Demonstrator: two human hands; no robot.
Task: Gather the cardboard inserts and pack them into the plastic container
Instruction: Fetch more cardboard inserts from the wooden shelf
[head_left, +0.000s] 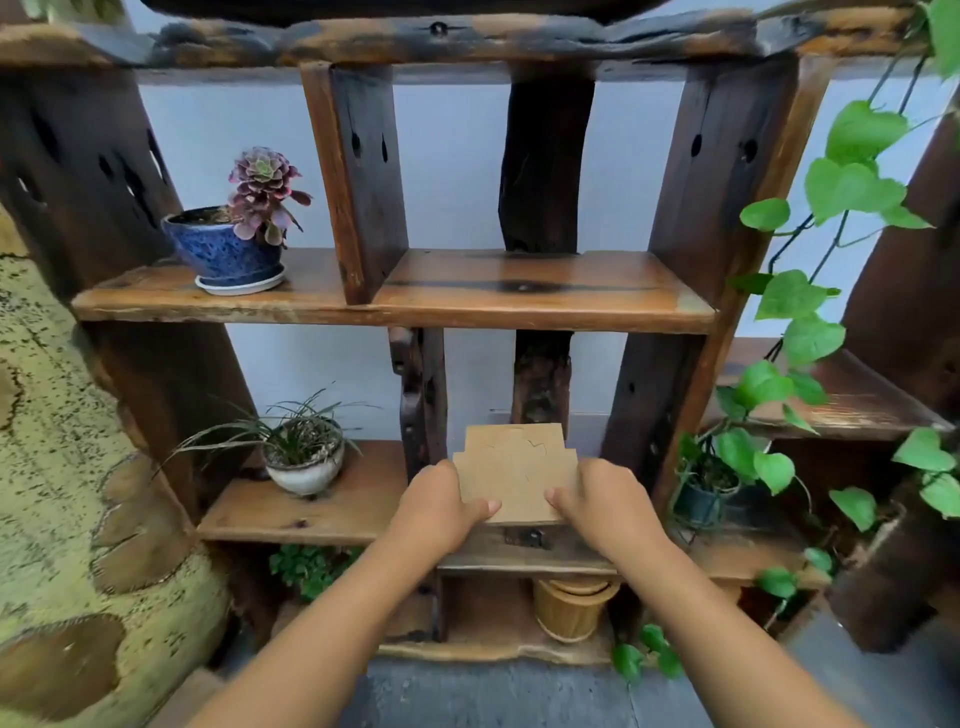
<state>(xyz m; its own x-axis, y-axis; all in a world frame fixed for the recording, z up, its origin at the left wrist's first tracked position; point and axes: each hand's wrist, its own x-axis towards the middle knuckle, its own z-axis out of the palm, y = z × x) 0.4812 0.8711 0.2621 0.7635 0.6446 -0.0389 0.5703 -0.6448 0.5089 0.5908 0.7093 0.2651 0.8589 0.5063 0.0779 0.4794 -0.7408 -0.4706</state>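
Where the two forearms reach forward in the head view, both hands meet on one stack of cardboard inserts (514, 470) at a lower level of a dark wooden shelf unit (524, 299). Left hand (441, 501): fingers curled, thumb laid across the near left corner of the top sheet, gripping the stack's left edge. Right hand (602, 501): fingers likewise curled, thumb on the near right corner, gripping the right edge. Neither palm is flat; both are closed round the cardboard.

Stack: held roughly level, its far end slightly raised, long axis running away from the person toward the back wall. Whether its underside touches the shelf board cannot be told. Surface plain brown and matt; far end stepped, narrowing in two notches; a thin irregular cut line crosses the top sheet.

Surroundings: blue pot with a purple succulent (231, 249) on the shelf above, left; white bowl with a grassy plant (304, 460) just left of the stack; green trailing vine (810, 312) at right; small wooden bucket (571, 605) below.
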